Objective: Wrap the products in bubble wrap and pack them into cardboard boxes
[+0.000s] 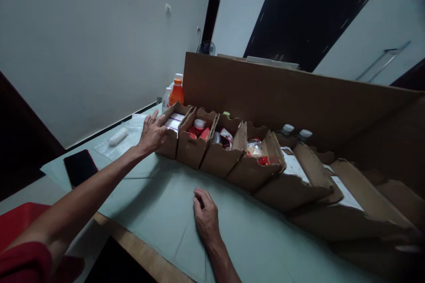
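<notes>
A dim, pale-walled room, with a pale green table (159,203) running along a tall cardboard backboard (282,97). The left hand (152,135) is stretched out with fingers spread, lying against the left rim of the leftmost cardboard bin (168,145) and clasping nothing. That bin holds white and pink boxes (174,121), none of them lifted out. The right hand (206,216) rests empty on the bare table in front, fingers loosely curled, well apart from the bins. The second bin (191,152) carries red packs (199,131), and the further bins are stocked too. Behind the row stands an orange bottle (176,93). Left of the reaching arm lie a white roll (117,137) and a black phone (79,167).
</notes>
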Demonstrator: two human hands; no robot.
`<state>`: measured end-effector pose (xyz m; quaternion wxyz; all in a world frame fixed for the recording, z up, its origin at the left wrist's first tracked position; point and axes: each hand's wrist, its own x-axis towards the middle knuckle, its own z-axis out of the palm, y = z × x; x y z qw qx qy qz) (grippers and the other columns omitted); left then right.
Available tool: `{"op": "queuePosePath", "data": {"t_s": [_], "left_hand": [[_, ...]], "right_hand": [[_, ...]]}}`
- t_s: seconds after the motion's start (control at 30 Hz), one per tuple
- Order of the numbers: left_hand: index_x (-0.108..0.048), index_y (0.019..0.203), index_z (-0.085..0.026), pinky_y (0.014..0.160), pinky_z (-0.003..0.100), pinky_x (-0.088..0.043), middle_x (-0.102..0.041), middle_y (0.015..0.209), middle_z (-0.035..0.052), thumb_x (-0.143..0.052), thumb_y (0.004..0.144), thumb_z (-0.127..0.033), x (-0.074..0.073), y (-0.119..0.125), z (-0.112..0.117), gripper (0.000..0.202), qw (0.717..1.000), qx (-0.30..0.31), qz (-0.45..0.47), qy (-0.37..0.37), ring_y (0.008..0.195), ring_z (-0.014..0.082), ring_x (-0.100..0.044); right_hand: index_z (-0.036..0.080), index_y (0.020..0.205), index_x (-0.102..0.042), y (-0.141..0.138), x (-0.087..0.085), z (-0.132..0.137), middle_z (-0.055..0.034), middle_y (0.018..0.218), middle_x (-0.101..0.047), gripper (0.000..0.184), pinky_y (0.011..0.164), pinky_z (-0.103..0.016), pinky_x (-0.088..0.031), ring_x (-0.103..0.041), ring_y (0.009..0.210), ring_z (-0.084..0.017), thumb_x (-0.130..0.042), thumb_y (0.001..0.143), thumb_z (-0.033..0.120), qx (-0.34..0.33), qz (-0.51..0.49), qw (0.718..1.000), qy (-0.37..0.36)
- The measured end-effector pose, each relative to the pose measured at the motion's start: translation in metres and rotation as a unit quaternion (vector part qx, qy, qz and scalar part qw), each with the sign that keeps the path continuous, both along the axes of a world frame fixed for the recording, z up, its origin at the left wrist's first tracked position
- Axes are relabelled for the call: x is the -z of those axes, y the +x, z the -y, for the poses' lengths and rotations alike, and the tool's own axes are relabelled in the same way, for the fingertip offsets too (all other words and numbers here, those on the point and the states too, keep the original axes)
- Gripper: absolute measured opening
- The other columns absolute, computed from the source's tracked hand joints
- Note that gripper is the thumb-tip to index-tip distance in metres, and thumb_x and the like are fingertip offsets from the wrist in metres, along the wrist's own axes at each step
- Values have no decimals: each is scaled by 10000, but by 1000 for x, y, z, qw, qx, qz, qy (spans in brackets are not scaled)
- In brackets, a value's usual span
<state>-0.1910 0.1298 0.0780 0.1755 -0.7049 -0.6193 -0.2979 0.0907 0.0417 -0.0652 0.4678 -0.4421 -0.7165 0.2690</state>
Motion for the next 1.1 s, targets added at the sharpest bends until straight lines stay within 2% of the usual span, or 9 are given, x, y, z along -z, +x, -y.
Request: {"op": "queuePosePath", "data": {"t_s": [0.1,0.27,0.4,0.6,0.73,0.83,0.9,0.93,1.1], "left_hand": [[-757,805,-232,1181,629,-208,-545,1464,74,-645,795,-173,1,-5,14,127,1000,-3,-24,-12,1485,374,-295],[-730,729,-182,1169,649,-246,-566,1434,149,-652,791,-173,-2,6,85,100,998,19,-60,23,1468,402,-328],[-706,670,-185,1183,665,-221,-603,1401,136,-615,846,-186,-11,54,131,198,992,89,-73,43,1463,386,-349],[-750,933,-293,1224,671,-123,-591,1429,42,-544,904,-204,-39,142,173,226,979,195,-50,12,1442,330,-403],[-710,1030,-329,1236,616,-201,-515,1487,-21,-609,881,-374,-50,110,185,186,969,145,148,132,1413,318,-434],[-584,1277,-266,1238,517,-239,-404,1570,33,-597,896,-442,-27,44,159,420,900,4,398,180,1460,284,-363],[-506,1369,-246,1232,474,-247,-446,1544,65,-538,892,-562,0,8,134,573,811,-25,570,125,1461,272,-364],[-515,1366,-204,1218,510,-263,-494,1505,104,-467,904,-621,14,-4,123,624,795,-26,600,86,1446,303,-387],[-646,1216,-145,1124,485,-441,-700,1250,134,-346,862,-793,71,7,111,797,758,27,651,-15,1318,336,-548]], "right_hand": [[200,961,-728,0,0,0,-88,1036,-738,226,902,-313,-533,-695,977,-204,-530,852,210,3,-7,1000,0],[206,936,-737,-1,2,-2,-88,1019,-745,232,904,-326,-538,-698,971,-210,-534,827,230,0,-30,1000,-8],[195,915,-742,0,-1,-8,-95,982,-754,223,880,-340,-552,-702,936,-221,-570,815,294,4,-61,998,-24],[150,1045,-722,25,-16,-10,-118,1036,-760,334,857,-386,-567,-714,920,-237,-583,839,372,46,-88,993,-65],[163,1038,-737,47,-29,16,-122,1041,-762,363,797,-371,-579,-722,904,-251,-616,831,436,70,-90,990,-82],[183,1075,-736,41,-33,48,-126,1090,-749,359,756,-339,-583,-716,949,-255,-604,857,436,61,-87,990,-89],[199,1183,-698,24,-31,69,-125,1171,-724,392,809,-351,-583,-694,1042,-266,-616,859,405,37,-79,993,-77],[205,1258,-657,14,-29,77,-126,1240,-696,450,874,-376,-574,-668,1115,-277,-636,852,396,24,-74,995,-63],[203,1478,-435,-19,-26,91,-152,1493,-499,783,1110,-504,-427,-485,1361,-337,-734,798,452,36,-48,998,-2]]}}
